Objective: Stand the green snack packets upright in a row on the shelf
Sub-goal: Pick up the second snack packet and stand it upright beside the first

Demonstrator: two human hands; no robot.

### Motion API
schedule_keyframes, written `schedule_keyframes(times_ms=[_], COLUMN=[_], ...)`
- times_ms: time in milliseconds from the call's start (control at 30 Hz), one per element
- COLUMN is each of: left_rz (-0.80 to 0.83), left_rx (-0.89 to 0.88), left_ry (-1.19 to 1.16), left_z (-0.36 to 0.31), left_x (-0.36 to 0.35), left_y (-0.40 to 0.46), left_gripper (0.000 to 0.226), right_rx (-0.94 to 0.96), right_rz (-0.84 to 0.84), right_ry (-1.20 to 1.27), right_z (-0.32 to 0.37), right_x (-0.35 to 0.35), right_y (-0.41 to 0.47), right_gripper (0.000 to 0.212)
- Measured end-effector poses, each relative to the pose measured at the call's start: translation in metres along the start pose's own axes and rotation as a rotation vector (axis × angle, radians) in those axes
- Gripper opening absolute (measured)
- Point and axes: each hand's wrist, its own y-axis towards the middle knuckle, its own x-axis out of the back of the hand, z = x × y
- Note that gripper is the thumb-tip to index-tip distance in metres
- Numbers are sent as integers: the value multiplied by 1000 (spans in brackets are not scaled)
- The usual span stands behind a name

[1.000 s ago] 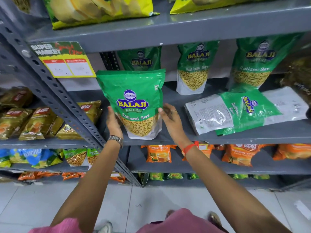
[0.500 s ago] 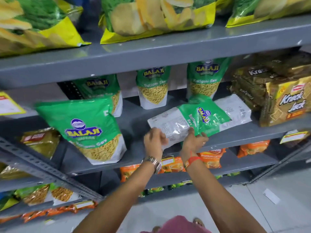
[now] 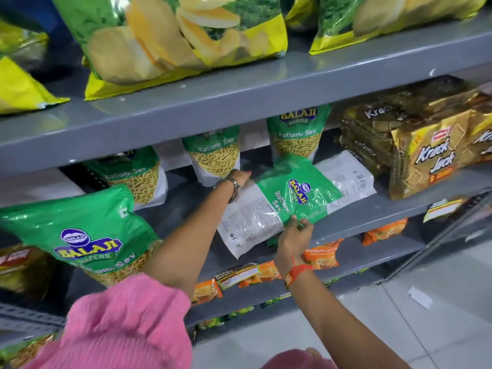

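Observation:
A green and white Balaji snack packet (image 3: 282,206) lies flat across the grey shelf (image 3: 372,213), its near end sticking out past the front edge. My left hand (image 3: 238,179) grips its far left edge. My right hand (image 3: 294,237) pinches its near edge from below. A second flat packet (image 3: 346,177) lies partly under it, white back up. One green packet (image 3: 80,230) stands upright at the front left. Three more upright packets (image 3: 215,155) line the back of the shelf.
Gold Krack Jack biscuit packs (image 3: 426,155) are stacked at the right end of the same shelf. Yellow-green chip bags (image 3: 173,43) fill the shelf above. Orange packets (image 3: 322,253) lie on the shelf below. Tiled floor (image 3: 439,302) shows at the lower right.
Both hands left the upright front packet, which stays standing at the left. They moved right and took hold of the flat packet; its near end now overhangs the shelf edge.

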Motion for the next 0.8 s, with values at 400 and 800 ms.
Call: schedule_keyframes(times_ms=[400, 800], left_rz=[-443, -693], left_rx=[160, 118], left_ry=[-482, -1030], left_z=[54, 77], left_x=[65, 53], left_y=[-15, -42], left_gripper=[42, 33], right_rx=[527, 526], right_rz=[409, 730], right_ry=[98, -59], right_z=[55, 65], right_x=[-42, -73], right_y=[0, 24], right_gripper=[5, 6])
